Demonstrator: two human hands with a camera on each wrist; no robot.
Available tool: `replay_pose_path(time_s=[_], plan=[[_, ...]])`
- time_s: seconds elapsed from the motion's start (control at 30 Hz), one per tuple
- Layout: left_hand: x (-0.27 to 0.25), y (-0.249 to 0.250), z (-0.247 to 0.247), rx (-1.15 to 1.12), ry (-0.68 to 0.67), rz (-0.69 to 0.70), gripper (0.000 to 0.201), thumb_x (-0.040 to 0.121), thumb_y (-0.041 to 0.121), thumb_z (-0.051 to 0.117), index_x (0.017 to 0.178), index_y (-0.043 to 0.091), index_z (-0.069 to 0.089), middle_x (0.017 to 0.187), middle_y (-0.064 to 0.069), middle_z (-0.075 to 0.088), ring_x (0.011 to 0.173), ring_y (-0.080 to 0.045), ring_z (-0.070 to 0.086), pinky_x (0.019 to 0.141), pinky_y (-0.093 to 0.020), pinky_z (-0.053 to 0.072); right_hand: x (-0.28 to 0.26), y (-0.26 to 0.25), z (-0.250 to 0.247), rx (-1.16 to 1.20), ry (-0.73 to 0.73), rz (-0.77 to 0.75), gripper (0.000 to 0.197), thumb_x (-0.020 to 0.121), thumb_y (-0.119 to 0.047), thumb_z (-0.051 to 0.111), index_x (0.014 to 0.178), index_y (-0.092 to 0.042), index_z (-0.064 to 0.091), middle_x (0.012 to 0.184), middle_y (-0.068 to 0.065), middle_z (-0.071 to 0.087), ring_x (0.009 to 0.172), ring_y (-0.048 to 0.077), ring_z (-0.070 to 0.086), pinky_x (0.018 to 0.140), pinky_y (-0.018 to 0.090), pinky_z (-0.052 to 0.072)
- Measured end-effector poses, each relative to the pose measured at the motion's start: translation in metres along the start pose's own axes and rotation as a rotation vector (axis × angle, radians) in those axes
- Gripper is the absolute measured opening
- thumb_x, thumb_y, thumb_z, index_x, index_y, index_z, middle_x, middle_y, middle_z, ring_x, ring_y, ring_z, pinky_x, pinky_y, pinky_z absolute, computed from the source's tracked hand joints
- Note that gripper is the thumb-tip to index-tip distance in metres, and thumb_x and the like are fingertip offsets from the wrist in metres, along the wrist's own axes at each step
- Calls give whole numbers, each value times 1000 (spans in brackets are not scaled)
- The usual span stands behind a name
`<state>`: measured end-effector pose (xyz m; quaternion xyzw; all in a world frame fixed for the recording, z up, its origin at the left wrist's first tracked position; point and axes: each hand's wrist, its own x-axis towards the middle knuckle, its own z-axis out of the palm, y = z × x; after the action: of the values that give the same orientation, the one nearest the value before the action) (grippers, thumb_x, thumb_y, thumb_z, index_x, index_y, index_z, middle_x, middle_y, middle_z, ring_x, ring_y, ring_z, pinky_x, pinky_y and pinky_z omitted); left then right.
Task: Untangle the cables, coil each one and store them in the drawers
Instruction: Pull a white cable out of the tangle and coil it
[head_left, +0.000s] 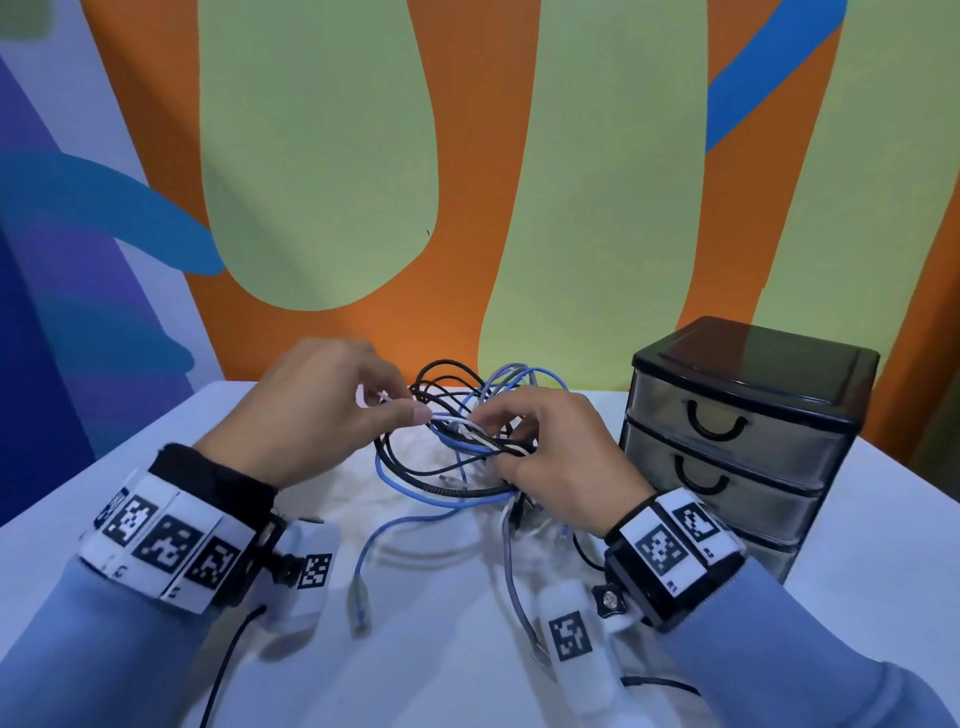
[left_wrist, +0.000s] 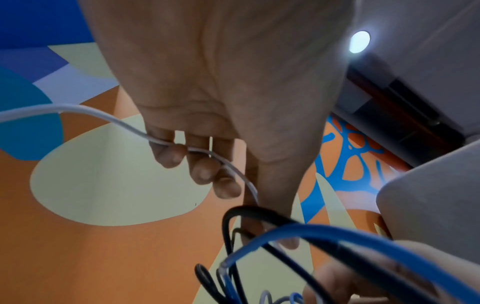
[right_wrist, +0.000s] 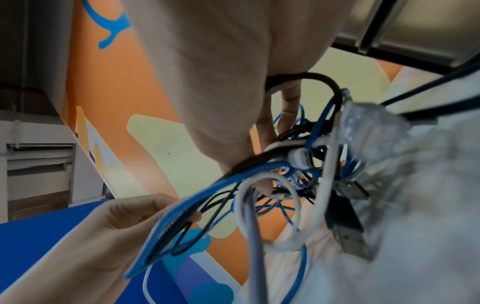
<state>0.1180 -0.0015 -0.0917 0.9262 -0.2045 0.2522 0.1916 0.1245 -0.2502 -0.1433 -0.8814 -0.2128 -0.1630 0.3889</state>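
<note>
A tangle of black, blue, grey and white cables (head_left: 457, 441) hangs just above the white table (head_left: 156, 519), held between both hands. My left hand (head_left: 332, 405) pinches a thin white cable (left_wrist: 103, 115), which runs under its curled fingers (left_wrist: 202, 170). My right hand (head_left: 545, 447) grips the bundle's right side, fingers curled round black and blue strands (right_wrist: 259, 166). A blue cable's clear plug (head_left: 360, 597) and a grey cable (head_left: 511, 571) trail down to the table. A black USB plug (right_wrist: 348, 232) dangles near my right palm.
A small black chest with three smoky drawers (head_left: 737, 441), all closed, stands on the table's right side, close to my right wrist. A painted orange and green wall (head_left: 467, 182) rises just behind the table's far edge.
</note>
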Motion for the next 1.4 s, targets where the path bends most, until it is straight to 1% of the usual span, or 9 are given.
replay_pose_path(time_s=[0.13,0.33,0.43,0.63,0.83,1.0,1.13,1.27,1.4], plan=[[-2,4,-6,-130,-9,-27,24,81,56,83,72,34,79,74,6,64,73,-10,56,71,-44,50,0,-1,-1,69,30,5,44,73,-1,76,100,-35,74,87,-11,67,66,5,57,69,30,55],[2,0,1,-105,324,-196,29,90,49,79,71,27,74,47,2,41,57,-26,43,57,-41,39,-2,-17,-2,164,-31,-49,39,70,3,80,94,-28,77,84,-4,72,74,16,65,70,28,54],[2,3,4,-100,449,-232,31,93,49,77,74,24,74,44,6,40,52,-18,43,60,-41,41,-5,-27,-2,129,-89,-132,41,69,7,75,93,-26,79,88,-6,72,81,11,67,79,30,56],[5,0,11,-101,524,-334,31,94,53,73,80,25,76,59,4,58,68,-29,55,70,-41,51,-6,-35,-3,75,-85,-196,45,71,5,71,99,-29,79,94,-6,65,89,10,65,84,33,53],[4,-24,-11,-90,708,-482,25,100,43,67,89,21,71,94,-15,76,95,-40,67,82,-42,48,-7,-32,-10,-45,-115,-224,39,71,-8,84,104,-29,81,84,-8,53,79,12,53,69,24,43],[2,-40,-18,-429,699,-373,36,94,50,74,87,15,72,84,-11,73,81,-27,65,78,-44,53,0,-9,-9,-216,46,5,28,78,-25,81,104,-37,80,76,-22,53,76,2,53,74,32,49],[3,-21,-23,-589,708,-199,35,94,45,78,89,11,74,79,-28,63,72,-19,49,69,-37,39,6,7,-4,-133,60,142,24,86,-17,69,105,-26,79,85,-13,70,90,19,67,79,33,53],[0,-9,-31,-724,757,-105,40,95,39,80,97,-1,75,63,7,52,61,-10,39,60,-33,32,11,14,2,-95,45,223,36,90,-11,60,121,-22,74,96,1,76,91,25,68,83,38,56],[0,-4,-29,-744,822,-40,41,97,36,78,98,-5,73,68,-17,46,60,-15,34,57,-33,27,18,21,8,-112,143,295,42,92,-12,61,132,-20,69,111,2,73,107,27,64,87,38,54]])
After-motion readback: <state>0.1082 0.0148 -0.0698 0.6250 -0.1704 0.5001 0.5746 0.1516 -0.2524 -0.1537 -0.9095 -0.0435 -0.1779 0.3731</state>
